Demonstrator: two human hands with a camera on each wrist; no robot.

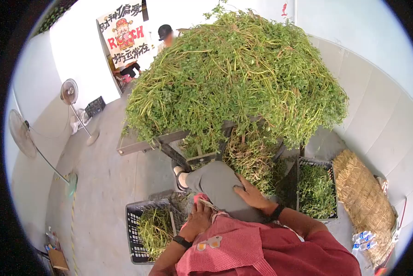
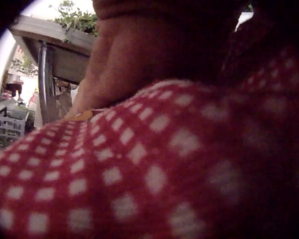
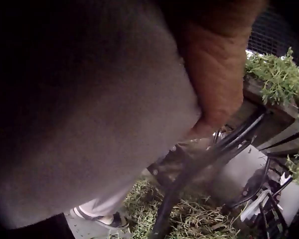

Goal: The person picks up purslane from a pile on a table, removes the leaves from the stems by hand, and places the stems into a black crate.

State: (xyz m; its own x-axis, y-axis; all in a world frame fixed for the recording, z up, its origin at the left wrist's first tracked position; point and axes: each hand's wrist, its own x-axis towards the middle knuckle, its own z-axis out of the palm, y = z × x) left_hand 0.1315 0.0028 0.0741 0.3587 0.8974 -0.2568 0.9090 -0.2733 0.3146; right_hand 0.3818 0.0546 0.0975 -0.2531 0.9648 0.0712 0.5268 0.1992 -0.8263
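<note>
My left hand (image 1: 199, 221) rests on the lap, on a red-and-white checked apron (image 1: 229, 246). In the left wrist view the hand (image 2: 134, 59) lies over the apron cloth, its fingertips hidden. My right hand (image 1: 252, 195) rests on the raised thigh in grey trousers (image 1: 215, 184), near the knee. The right wrist view shows that hand (image 3: 217, 74) against the trouser leg. Neither hand holds anything visible. Ahead rises a large heap of green leafy stems (image 1: 243, 73) on a table (image 1: 153, 142).
A black crate (image 1: 130, 234) with stems stands at my left, another crate (image 1: 337, 202) with greens at my right. Under the table lie loose stems (image 1: 248, 161). Two fans (image 1: 20, 131) stand left. A straw bundle (image 1: 363, 202) and bottles (image 1: 364, 239) lie right. Another person (image 1: 165, 34) sits behind the heap.
</note>
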